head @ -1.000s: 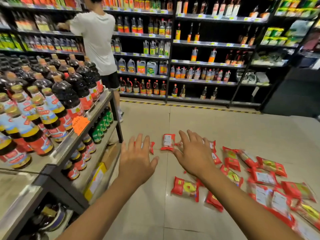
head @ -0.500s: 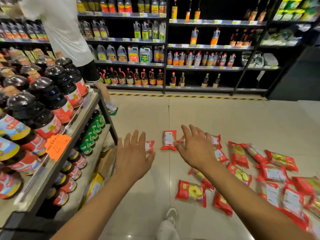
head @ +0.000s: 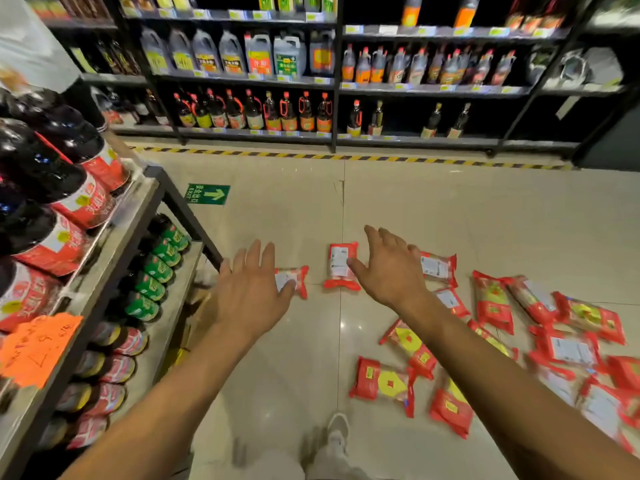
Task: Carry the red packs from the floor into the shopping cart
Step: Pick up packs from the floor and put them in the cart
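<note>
Head view, looking forward and down a shop aisle. Both hands reach out ahead of me, palms down, and neither holds anything. My left hand (head: 254,292) has its fingers straight and spread. Its thumb lies across the near edge of a small red pack (head: 294,280) on the pale tiled floor (head: 450,220), though I cannot tell whether it touches. My right hand (head: 388,268) is spread just as wide, its thumb tip over the right edge of a label-up pack (head: 341,265) lying between the two hands. The rest of the red packs (head: 491,301) lie scattered flat on the floor to the right, several overlapping, some with a white label up and some showing a yellow panel.

On my left stands a metal shelf (head: 138,209) with big dark bottles (head: 41,161) on top, green-labelled bottles (head: 156,268) one level down and an orange price tag (head: 34,348) on its edge. A green exit sign (head: 207,194) is stuck to the floor beyond it. Yellow-and-black tape (head: 346,156) runs along the foot of the back shelving (head: 336,81), which is stocked with jugs and bottles. My pale shoe (head: 337,431) shows at the bottom, blurred.
</note>
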The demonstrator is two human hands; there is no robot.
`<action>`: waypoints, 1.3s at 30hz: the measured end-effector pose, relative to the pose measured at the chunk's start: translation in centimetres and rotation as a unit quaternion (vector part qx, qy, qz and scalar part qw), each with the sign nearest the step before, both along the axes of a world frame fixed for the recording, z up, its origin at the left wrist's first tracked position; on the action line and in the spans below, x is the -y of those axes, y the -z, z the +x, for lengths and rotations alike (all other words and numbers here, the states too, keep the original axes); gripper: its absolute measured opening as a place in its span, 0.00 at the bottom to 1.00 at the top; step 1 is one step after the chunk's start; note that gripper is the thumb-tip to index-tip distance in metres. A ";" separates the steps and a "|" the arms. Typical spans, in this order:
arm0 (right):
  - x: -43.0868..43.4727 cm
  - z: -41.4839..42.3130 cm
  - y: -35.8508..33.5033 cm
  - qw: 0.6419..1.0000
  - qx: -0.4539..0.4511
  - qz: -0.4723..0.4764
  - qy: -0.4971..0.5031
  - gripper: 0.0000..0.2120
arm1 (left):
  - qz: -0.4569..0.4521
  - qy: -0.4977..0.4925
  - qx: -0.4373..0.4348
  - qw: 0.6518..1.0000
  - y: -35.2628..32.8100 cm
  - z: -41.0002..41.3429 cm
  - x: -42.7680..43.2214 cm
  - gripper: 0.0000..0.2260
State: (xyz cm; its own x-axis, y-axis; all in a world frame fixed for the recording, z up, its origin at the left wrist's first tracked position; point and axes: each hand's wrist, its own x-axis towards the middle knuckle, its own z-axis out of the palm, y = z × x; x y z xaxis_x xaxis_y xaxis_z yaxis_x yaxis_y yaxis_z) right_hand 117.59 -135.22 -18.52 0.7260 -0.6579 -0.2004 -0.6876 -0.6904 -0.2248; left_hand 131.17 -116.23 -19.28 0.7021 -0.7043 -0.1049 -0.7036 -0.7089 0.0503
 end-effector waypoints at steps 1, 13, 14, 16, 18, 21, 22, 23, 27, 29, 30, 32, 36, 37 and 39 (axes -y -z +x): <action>0.9 0.6 0.7 1.000 -0.004 0.004 0.005 0.34 | 0.002 -0.002 -0.006 1.000 0.4 0.6 0.8 0.35; 8.6 11.2 7.5 0.996 -0.084 0.031 0.020 0.36 | 0.040 -0.005 -0.061 0.997 8.1 12.1 8.4 0.33; 9.1 12.4 8.0 0.995 -0.087 0.031 0.023 0.36 | 0.043 -0.008 -0.074 0.996 8.9 13.4 9.0 0.33; 10.2 14.8 9.4 0.995 -0.089 0.039 0.030 0.36 | 0.042 -0.011 -0.091 0.995 10.7 15.9 10.2 0.34; 11.6 17.4 11.4 0.993 -0.101 0.048 0.031 0.36 | 0.043 -0.031 -0.119 0.992 13.0 18.7 11.5 0.34; 13.9 20.8 15.3 0.991 -0.113 0.066 0.042 0.37 | 0.044 -0.052 -0.147 0.987 17.0 22.0 13.4 0.32; 14.7 21.6 16.9 0.990 -0.113 0.073 0.051 0.37 | 0.044 -0.060 -0.157 0.985 18.8 22.9 13.9 0.31; 15.5 22.4 18.6 0.988 -0.120 0.077 0.051 0.37 | 0.046 -0.070 -0.166 0.982 20.4 23.6 14.5 0.30; 17.7 24.6 24.7 0.984 -0.148 0.091 0.047 0.37 | 0.042 -0.104 -0.192 0.975 26.2 25.1 16.1 0.31; 20.2 26.3 31.4 0.977 -0.175 0.106 0.060 0.36 | 0.050 -0.135 -0.220 0.965 33.5 26.4 17.9 0.33; 20.2 26.3 31.7 0.978 -0.169 0.106 0.055 0.36 | 0.041 -0.127 -0.210 0.969 34.2 26.4 17.9 0.35; 21.2 26.9 36.5 0.975 -0.178 0.120 0.061 0.36 | 0.058 -0.149 -0.221 0.962 38.8 26.6 18.7 0.36; 24.6 28.6 49.4 0.963 -0.201 0.165 0.077 0.37 | 0.078 -0.219 -0.297 0.926 50.9 28.0 22.0 0.33; 25.1 28.7 49.6 0.960 -0.191 0.179 0.102 0.36 | 0.073 -0.244 -0.324 0.911 50.9 28.4 22.1 0.33; 27.2 29.5 58.3 0.957 -0.175 0.196 0.123 0.35 | 0.051 -0.318 -0.367 0.873 59.7 28.9 23.4 0.33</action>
State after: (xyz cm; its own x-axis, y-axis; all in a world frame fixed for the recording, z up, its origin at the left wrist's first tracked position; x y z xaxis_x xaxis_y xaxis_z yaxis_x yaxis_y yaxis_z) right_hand 147.06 -162.38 -76.78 0.4030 -0.6241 -0.6694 -0.8987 -0.4083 -0.1604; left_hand 160.04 -139.60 -79.00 0.6655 -0.1580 -0.7294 0.0287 -0.9712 0.2365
